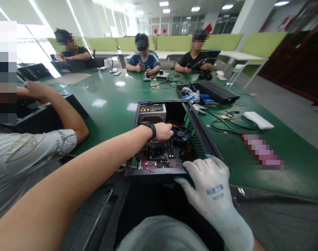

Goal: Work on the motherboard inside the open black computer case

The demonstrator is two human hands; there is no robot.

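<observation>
An open black computer case (pixel 155 171) lies on the table's near edge, its inside facing up. My left hand (pixel 164 131), bare with a black band at the wrist, reaches into it. Its fingers are curled closed beside the round CPU fan (pixel 181 134), and what they hold, if anything, is hidden. My right hand (pixel 207 177) wears a white glove with blue fingertips and grips the case's near right corner, thumb below the rim. Inside are a power supply (pixel 153 113) at the far left, a motherboard (pixel 161 152) and thin coloured wires.
Behind the case a black tray (pixel 182 93) holds gloves and blue items. Black cables (pixel 219 122), a white pouch (pixel 258 120) and a blurred pink item (pixel 262 150) lie to the right. A co-worker's arm (pixel 59 108) and another case (pixel 62 115) are at left; several people sit across.
</observation>
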